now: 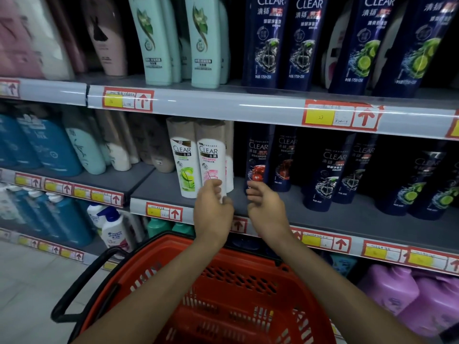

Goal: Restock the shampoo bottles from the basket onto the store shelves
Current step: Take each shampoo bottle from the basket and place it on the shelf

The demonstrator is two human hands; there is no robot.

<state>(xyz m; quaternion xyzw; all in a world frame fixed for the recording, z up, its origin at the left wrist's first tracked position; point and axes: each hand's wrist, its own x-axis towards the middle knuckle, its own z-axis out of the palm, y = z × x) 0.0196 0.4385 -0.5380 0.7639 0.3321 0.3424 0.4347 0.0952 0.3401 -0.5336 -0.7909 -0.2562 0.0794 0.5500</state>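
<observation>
Shelf [159,189]: two white bottles [185,167] [211,160], one red basket [173,242].

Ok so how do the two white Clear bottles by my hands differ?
The green-label bottle shows lime art; the pink-label bottle shows pink flowers. The green-label bottle's base is visible, while the left hand covers the pink-label bottle's base. Both are white, upright, side by side, same shape.

The left hand [213,210] covers the foot of the pink-labelled white bottle [211,157], so whether its fingers [214,184] grip it cannot be told. The right hand [267,207] hides the base of a dark bottle [257,157]. The basket [248,279] runs off the bottom edge, its inside partly behind both forearms [198,269]. The print on the price tag [327,116] is too small to read; the far-left pink bottles [24,53] blur.
</observation>
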